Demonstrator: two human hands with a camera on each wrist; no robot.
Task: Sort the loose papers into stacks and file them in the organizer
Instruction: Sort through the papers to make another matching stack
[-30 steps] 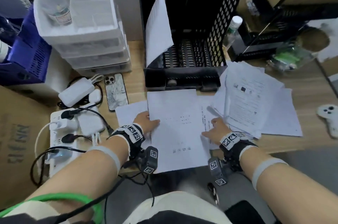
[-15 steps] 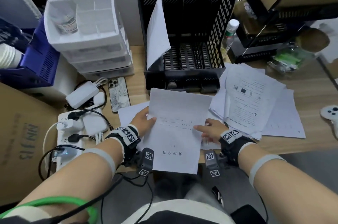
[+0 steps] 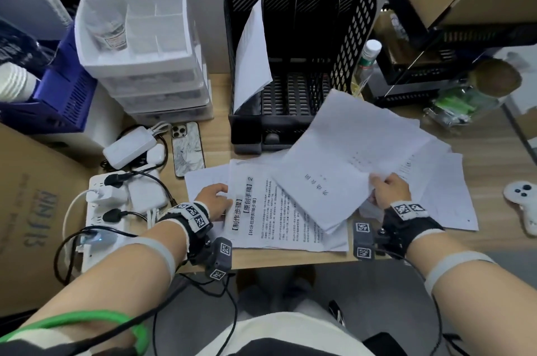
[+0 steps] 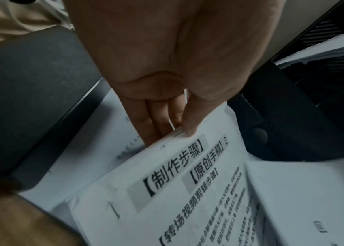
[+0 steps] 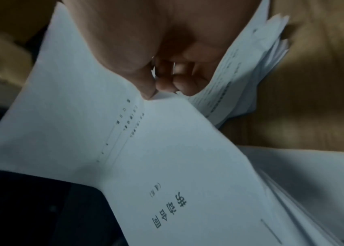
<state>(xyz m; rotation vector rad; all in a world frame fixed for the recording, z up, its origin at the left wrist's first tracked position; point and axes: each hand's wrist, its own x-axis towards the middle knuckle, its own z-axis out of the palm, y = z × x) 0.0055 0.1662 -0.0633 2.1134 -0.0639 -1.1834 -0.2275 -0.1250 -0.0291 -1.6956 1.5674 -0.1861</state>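
Head view: a wooden desk [image 3: 494,152] is seen from above, with the black organizer [image 3: 296,65] standing at its back edge.
Organizer: four upright slots are seen; one white sheet [image 3: 252,56] is leaned in the slot farthest left, and the other slots are dark inside.
Right hand [image 3: 389,190]: a thin bundle of papers [image 3: 343,164] is pinched at its edge between thumb and curled fingers, in front of the organizer and to its right; the bundle is lifted and tilted, with its far corner just over the organizer's front lip.
Right wrist view: the thumb tip [image 5: 147,93] is pressed on top of the bundle and the fingers are curled under it.
Left hand [image 3: 213,200]: the edge of the printed stack [image 3: 279,210] is held, thumb on top and fingers slid under, in front of the organizer.
Left wrist view: the fingers [image 4: 156,123] are seen tucked beneath the stack's top edge, by the big black heading.
Printed stack: it is laid flat on the desk, partly under the lifted bundle.
Loose pile [image 3: 441,181]: more sheets are spread on the desk to the right of the organizer's front, under the right hand.
Phone [image 3: 187,149]: it is laid face down, to the left of the organizer's front.
White drawers [image 3: 151,65]: they are stood just left of the organizer.
Power strip [image 3: 116,196]: it is set farther left, with plugs in it.
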